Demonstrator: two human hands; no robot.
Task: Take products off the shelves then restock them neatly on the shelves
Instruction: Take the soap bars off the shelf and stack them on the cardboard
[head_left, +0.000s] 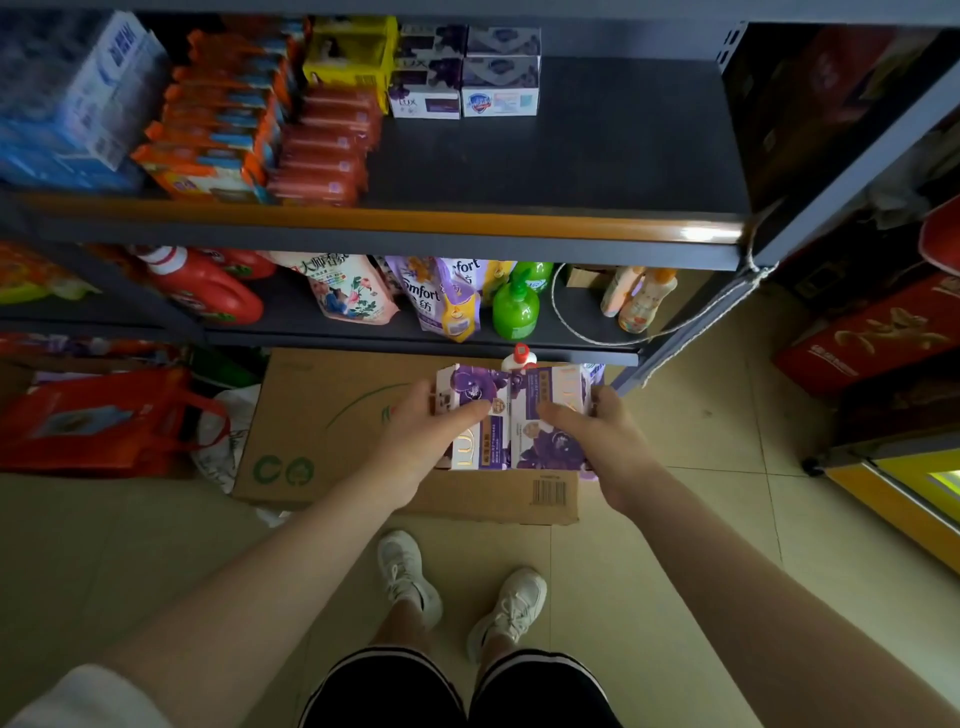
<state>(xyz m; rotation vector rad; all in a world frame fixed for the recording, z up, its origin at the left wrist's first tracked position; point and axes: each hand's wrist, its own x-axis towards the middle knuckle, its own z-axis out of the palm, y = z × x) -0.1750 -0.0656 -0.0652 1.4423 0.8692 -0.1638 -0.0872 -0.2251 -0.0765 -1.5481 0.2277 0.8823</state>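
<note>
Gripping a bunch of purple soap boxes (511, 415) from both sides, the left hand (421, 447) and right hand (602, 441) curl around it, above a cardboard carton (322, 415).

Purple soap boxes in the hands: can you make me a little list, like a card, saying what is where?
held: purple soap boxes, several together, over a cardboard box on the floor
left hand: grips the boxes' left side
right hand: grips the boxes' right side
upper shelf: more boxed soap stacked at the back, wide bare space to their right
lower shelf: green bottle, purple pouches, red jugs
</note>
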